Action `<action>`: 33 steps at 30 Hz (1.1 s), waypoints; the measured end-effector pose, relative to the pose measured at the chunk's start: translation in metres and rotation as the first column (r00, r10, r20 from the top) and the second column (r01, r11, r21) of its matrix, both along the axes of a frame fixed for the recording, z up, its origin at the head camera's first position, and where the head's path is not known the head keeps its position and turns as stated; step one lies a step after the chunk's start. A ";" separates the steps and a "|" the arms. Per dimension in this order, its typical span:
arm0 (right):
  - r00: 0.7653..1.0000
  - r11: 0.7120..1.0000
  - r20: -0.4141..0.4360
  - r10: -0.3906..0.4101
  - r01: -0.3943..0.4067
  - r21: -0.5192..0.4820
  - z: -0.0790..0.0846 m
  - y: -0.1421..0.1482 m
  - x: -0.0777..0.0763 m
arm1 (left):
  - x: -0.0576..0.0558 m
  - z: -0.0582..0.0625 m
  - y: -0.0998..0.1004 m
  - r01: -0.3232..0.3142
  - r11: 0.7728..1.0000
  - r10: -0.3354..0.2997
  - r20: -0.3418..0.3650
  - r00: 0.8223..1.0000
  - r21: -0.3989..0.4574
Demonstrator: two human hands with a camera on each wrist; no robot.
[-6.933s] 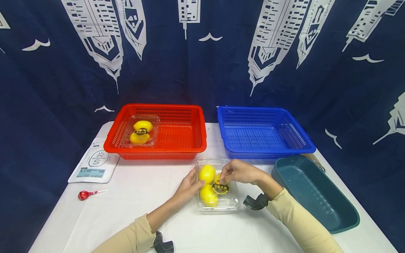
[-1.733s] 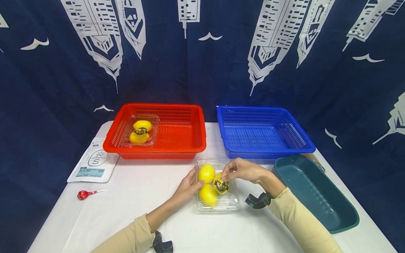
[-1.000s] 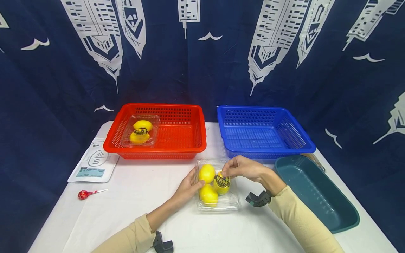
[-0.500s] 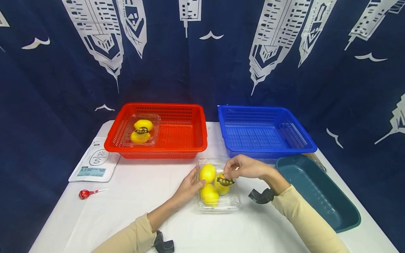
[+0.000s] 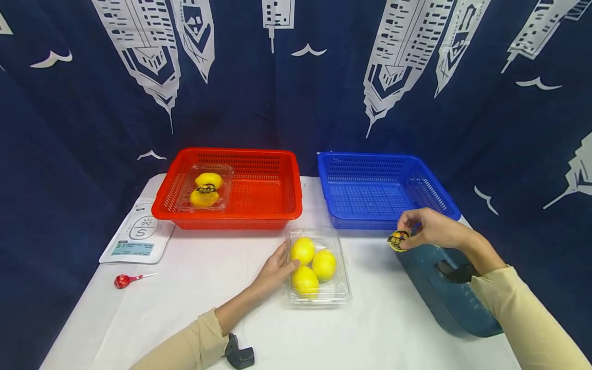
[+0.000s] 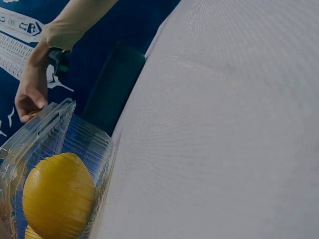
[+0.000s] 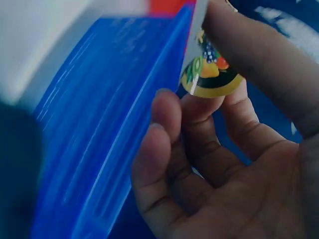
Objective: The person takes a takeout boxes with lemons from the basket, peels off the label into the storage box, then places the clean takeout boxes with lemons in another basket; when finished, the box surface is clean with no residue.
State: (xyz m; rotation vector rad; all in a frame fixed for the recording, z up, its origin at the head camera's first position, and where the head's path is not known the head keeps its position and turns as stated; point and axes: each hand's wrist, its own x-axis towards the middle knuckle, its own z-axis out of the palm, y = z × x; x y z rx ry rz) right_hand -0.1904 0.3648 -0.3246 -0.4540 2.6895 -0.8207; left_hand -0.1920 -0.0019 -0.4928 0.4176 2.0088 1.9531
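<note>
My left hand point(image 5: 275, 271) grips the left side of a clear plastic clamshell box point(image 5: 339, 288) with its thumb over the lid. Three yellow lemons point(image 5: 324, 265) lie inside; one lemon point(image 6: 59, 194) shows large through the wall in the left wrist view. To the right, between thumb and fingers, my right hand point(image 5: 430, 228) pinches a round black-and-gold sticker point(image 5: 396, 240). Printed fruit is visible on the sticker point(image 7: 212, 69) in the right wrist view. That hand is above the far end of a teal bin point(image 5: 430, 288), by the blue basket point(image 5: 370, 223).
At the back left, a red basket point(image 5: 259, 224) holds another clear box point(image 5: 223, 198) of lemons, with its sticker point(image 5: 206, 189) on. A white pouch point(image 5: 139, 231) and a red lollipop point(image 5: 122, 281) lie on the left of the white table point(image 5: 194, 288).
My right hand has lifted the sticker off the lid and carried it right, to above the teal bin. The left hand has stayed on the box.
</note>
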 end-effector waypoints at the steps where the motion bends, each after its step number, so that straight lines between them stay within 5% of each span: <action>1: 1.000 1.000 -0.006 -0.015 0.015 0.015 -0.001 0.009 0.001 | 0.000 0.000 0.000 0.001 1.000 -0.001 -0.003 1.000 -0.001; 9: 0.996 0.996 -0.038 -0.076 0.077 0.035 -0.021 0.059 -0.001 | -0.001 0.000 -0.003 -0.006 1.000 0.006 -0.001 1.000 0.009; 14: 0.996 0.997 -0.054 -0.074 0.073 -0.009 -0.050 0.080 -0.009 | -0.003 -0.004 -0.003 -0.011 1.000 0.011 0.005 1.000 0.002; 20: 0.992 0.995 -0.096 -0.081 0.086 0.056 -0.082 0.089 -0.015 | -0.003 -0.008 -0.002 0.001 1.000 -0.001 0.007 1.000 0.002; 33: 0.969 0.962 -0.208 -0.136 0.179 0.207 -0.100 0.098 -0.020 | 0.000 0.000 -0.002 0.011 1.000 -0.011 0.007 1.000 -0.004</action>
